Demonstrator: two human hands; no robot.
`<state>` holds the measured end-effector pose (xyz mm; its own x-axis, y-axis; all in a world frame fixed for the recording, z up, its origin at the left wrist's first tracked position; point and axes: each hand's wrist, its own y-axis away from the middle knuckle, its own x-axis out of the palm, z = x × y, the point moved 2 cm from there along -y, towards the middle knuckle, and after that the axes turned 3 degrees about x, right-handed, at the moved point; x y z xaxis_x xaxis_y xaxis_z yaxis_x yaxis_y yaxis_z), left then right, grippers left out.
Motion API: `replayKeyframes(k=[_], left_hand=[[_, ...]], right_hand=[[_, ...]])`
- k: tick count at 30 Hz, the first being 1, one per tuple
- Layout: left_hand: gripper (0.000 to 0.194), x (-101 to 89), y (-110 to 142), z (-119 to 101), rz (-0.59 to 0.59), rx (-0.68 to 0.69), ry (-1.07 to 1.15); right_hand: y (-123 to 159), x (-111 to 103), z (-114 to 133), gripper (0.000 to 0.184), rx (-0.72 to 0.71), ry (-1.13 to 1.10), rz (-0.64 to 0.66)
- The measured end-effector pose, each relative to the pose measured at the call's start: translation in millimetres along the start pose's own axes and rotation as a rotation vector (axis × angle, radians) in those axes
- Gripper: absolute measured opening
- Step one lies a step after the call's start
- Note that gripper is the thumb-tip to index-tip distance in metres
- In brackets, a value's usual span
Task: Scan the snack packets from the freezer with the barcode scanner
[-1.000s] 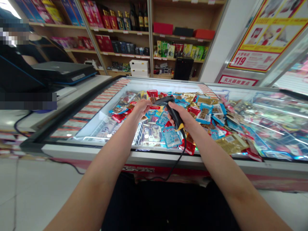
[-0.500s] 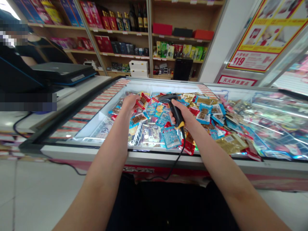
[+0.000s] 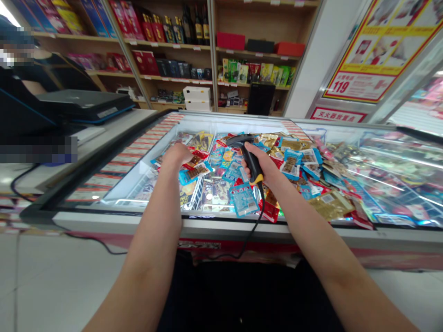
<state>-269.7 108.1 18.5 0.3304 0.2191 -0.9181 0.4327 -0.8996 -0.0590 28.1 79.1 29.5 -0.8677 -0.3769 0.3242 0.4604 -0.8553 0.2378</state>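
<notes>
My right hand (image 3: pixel 261 162) is wrapped round the handle of a black and yellow barcode scanner (image 3: pixel 252 160), whose head points left over the packets. From its handle a black cable (image 3: pixel 259 214) hangs down past the freezer's front edge. On the left, my left hand (image 3: pixel 177 154) is closed at the edge of a red snack packet (image 3: pixel 197 158); most of its fingers are hidden behind the hand. Just below that packet lies a blue snack packet (image 3: pixel 195 173). Several blue, red and gold packets (image 3: pixel 292 163) are heaped to the right of the scanner.
The packets lie on the glass top of a chest freezer (image 3: pixel 114 216) with a pale rim. A counter at the left carries a black flat device (image 3: pixel 86 105). A person (image 3: pixel 44 69) is behind it. Shelves (image 3: pixel 176 45) with bottles and boxes stand at the back.
My left hand has moved left and down toward me, and the red packet has come with it. The right hand still holds the scanner in nearly the same place.
</notes>
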Motion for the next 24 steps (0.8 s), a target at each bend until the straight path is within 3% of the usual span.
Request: replayKeyframes(k=[6, 11, 13, 15, 19, 24], left_hand=[[0.030, 5.5, 11.6, -25.8, -0.215, 0.034, 0.285], [0.033, 29.4, -7.2, -67.3, -0.220, 0.118, 0.569], [0.024, 40.7, -19.8, -83.8, -0.226, 0.149, 0.639], [0.013, 52.7, -31.1, -98.2, -0.192, 0.215, 0.473], [0.050, 75.5, -42.8, -114.2, -0.082, 0.393, 0.025], [0.051, 85.8, -45.3, -115.5, -0.014, 0.497, -0.136]], right_hand=[[0.3, -0.3, 2.2, 0.043, 0.004, -0.025, -0.047], [-2.5, -3.9, 3.3, 0.046, -0.026, -0.059, -0.078], [-2.8, -4.9, 3.8, 0.046, -0.031, -0.067, -0.087], [-2.7, -5.3, 4.6, 0.045, -0.039, -0.075, -0.092], [-3.9, -5.2, 5.3, 0.040, -0.044, -0.090, -0.078], [-6.2, -4.9, 4.9, 0.040, -0.026, -0.087, -0.067]])
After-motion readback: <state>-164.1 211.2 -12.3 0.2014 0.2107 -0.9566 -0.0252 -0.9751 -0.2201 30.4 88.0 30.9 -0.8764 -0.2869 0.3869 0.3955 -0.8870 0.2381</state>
